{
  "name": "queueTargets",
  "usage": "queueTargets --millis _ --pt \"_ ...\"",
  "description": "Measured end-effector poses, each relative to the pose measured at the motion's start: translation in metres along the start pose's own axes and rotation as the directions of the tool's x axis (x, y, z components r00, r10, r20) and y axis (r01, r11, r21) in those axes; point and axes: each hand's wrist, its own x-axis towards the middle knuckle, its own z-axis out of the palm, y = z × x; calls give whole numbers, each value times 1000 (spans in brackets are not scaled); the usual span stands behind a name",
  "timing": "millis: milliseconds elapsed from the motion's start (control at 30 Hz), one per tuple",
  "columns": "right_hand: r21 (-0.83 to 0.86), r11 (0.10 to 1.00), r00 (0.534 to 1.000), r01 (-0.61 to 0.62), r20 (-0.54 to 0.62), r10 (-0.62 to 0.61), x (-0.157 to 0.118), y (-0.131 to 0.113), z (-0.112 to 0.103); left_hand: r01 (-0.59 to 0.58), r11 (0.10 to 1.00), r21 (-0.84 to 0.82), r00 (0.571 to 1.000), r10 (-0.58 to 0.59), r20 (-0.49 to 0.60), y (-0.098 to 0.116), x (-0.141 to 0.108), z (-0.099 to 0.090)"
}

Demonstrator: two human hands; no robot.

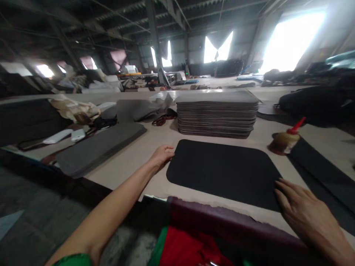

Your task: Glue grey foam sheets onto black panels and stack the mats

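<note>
Black panel (222, 171) is laid flat on tabletop (145, 144) nr front edge, w/ L hand (162, 157) and R hand (301, 203) set at its ends. Positioning seems in progress; for next move, even support at both ends prob. needed. Grip closure can't be told. Room's limited behind by sheet stack (217, 116), R by bottle (284, 143); more's left toward L.

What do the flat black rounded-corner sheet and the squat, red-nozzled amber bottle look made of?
The black sheet: matt, possibly rubber or foam; its even surface barely shines.
The bottle: probably smooth translucent plastic; its amber tone darkens downward.
</note>
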Motion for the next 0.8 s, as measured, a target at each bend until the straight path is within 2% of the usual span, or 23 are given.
queueTargets --millis 133,233,300,367,400,433,467,533,600,633,700,800 --pt "-90 995 999 52 -3 -53 1 -1 0 -67 977 203 990 89 -106 -6 5 -2" --pt "-63 998 1000 13 -17 -14 2 -4 -2 -166 900 404 952 253 -172 0 -3 7" --pt "-4 999 999 -42 -20 42 2 -8 -7 -264 834 484 930 353 -103 6 -17 22" --pt "66 992 993 -111 -27 113 3 -14 -15 -383 774 504 907 418 48 11 -34 46" --pt "96 984 988 -147 -38 152 3 -17 -18 -455 732 507 882 448 146 12 -43 59" --pt "136 977 983 -167 -50 175 4 -20 -20 -554 650 520 829 489 271 11 -50 73" --pt "167 970 981 -177 -52 188 4 -22 -22 -641 582 500 767 514 384 10 -57 88" --pt "215 956 977 -197 -42 211 5 -24 -23 -788 467 401 614 545 572 6 -68 117" --pt "268 938 972 -218 -27 234 4 -24 -24 -867 410 284 485 562 670 1 -74 145" --pt "303 925 969 -228 -20 245 4 -23 -24 -886 392 249 446 566 693 -1 -75 158" --pt "396 882 960 -254 -5 279 6 -19 -26 -900 371 231 415 559 718 -6 -76 176" --pt "514 779 919 -360 54 390 21 -5 -30 -886 385 259 438 512 739 -15 -73 187"
